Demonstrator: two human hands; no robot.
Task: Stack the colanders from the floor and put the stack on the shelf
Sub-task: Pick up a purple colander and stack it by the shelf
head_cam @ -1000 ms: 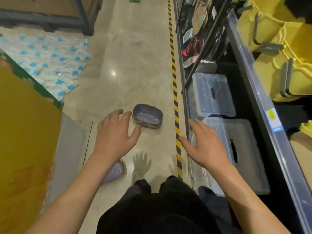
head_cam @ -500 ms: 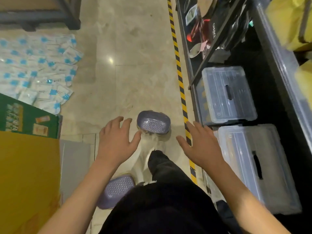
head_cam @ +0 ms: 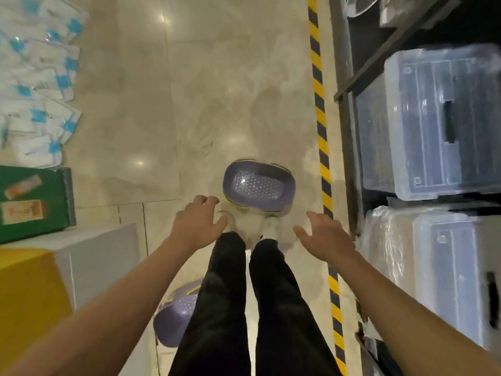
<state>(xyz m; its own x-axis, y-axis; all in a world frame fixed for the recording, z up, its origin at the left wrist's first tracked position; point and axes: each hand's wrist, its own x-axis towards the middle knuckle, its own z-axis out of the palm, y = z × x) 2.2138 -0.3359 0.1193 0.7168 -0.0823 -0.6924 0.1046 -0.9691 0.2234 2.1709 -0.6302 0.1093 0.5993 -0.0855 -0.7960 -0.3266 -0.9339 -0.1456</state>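
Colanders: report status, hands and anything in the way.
Left hand and right hand open, empty. Front colander on floor past the shoes, untouched. Second colander by left leg. Path clear.

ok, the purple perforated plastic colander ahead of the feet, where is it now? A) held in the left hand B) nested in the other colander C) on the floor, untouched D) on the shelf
C: the purple perforated plastic colander sits on the floor beyond both empty open hands, left hand and right hand.
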